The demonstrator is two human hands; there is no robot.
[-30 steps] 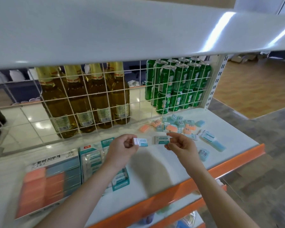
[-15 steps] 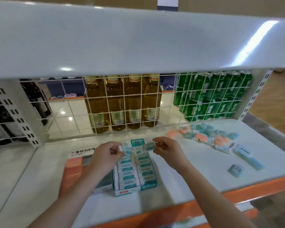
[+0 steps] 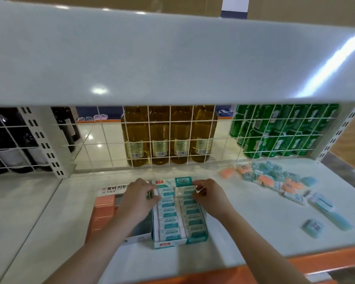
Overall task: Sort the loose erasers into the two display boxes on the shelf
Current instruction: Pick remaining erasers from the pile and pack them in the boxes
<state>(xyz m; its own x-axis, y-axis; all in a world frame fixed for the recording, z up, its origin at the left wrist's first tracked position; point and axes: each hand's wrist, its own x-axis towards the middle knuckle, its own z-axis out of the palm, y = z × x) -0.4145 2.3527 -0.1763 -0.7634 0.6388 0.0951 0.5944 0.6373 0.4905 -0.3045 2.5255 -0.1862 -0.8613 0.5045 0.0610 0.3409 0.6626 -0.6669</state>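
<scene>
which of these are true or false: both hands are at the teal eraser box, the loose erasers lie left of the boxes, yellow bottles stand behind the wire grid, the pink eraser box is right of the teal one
1. Both hands are at the teal eraser box. True: the left hand and right hand are at the teal eraser box.
2. The loose erasers lie left of the boxes. False: right.
3. Yellow bottles stand behind the wire grid. True.
4. The pink eraser box is right of the teal one. False: left.

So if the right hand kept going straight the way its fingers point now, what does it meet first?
The right hand points left and slightly away across the teal display box; probably the left hand's fingertips first, though depth is unclear.
</scene>
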